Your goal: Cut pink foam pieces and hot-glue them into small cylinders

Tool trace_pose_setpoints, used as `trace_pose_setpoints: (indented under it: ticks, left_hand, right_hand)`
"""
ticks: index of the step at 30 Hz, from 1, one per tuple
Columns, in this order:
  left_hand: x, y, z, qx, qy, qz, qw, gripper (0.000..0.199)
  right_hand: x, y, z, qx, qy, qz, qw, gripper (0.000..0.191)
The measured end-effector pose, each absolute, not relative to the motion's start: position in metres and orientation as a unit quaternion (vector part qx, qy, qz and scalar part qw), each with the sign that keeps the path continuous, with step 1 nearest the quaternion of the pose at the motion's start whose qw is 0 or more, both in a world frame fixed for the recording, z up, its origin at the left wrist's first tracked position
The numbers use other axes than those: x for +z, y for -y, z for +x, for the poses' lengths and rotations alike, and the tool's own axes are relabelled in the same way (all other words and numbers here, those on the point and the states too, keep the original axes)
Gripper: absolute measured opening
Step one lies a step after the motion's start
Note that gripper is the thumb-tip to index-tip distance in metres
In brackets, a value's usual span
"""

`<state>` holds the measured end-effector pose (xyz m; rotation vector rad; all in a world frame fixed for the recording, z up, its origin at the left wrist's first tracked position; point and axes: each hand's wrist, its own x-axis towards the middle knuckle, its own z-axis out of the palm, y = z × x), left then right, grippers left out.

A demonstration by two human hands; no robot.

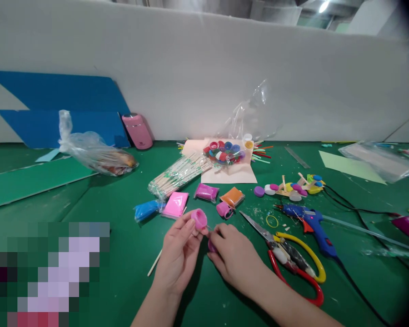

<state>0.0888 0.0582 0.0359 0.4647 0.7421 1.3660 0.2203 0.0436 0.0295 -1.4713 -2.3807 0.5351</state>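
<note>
Near the middle of the green table, my left hand (pixel 180 254) pinches a pink bottle cap (pixel 199 219) with its open side facing up and toward the camera. Beside it, my right hand (pixel 233 254) is closed, its fingertips close to the cap's right edge; a thin piece shows between the hands, too small to name. A bit of purple (pixel 211 246) shows under the right fingers. Just beyond the hands lie a purple cap with a ring (pixel 224 210), an orange clay packet (pixel 232 197), a magenta packet (pixel 206 192), a pink packet (pixel 175 204) and a blue packet (pixel 146 210).
Right of my hands lie large scissors (pixel 286 256), a blue glue gun (pixel 310 222) with its cord, and decorated caps (pixel 293 188). Farther back are bagged sticks (pixel 180 175), bagged caps (pixel 225 152), a pink flask (pixel 138 131) and a plastic bag (pixel 95 150).
</note>
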Motion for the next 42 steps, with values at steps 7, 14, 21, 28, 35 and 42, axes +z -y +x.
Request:
trace_pose_setpoints:
  ticks: [7,14,21,28,35,42]
  left_hand:
    - [0.038,-0.054,0.094,0.584,-0.370,0.218,0.689,0.017]
    - [0.036,-0.050,0.101,0.538,-0.378,0.270,0.703,0.017]
    - [0.033,-0.047,0.103,0.526,-0.407,0.287,0.689,0.020]
    - [0.034,-0.048,0.105,0.519,-0.419,0.292,0.685,0.019]
    - [0.032,-0.047,0.105,0.516,-0.421,0.298,0.684,0.020]
    - [0.029,-0.047,0.102,0.505,-0.413,0.310,0.691,0.019]
  right_hand:
    - [0.035,-0.054,0.246,0.307,0.732,-0.475,0.380,0.034]
    - [0.036,-0.056,0.261,0.370,0.695,-0.439,0.432,0.037]
    - [0.037,-0.055,0.261,0.320,0.737,-0.422,0.421,0.038]
    - [0.035,-0.054,0.261,0.324,0.734,-0.423,0.422,0.037]
    - [0.035,-0.054,0.261,0.322,0.738,-0.423,0.416,0.036]
    - [0.034,-0.054,0.260,0.328,0.736,-0.423,0.414,0.037]
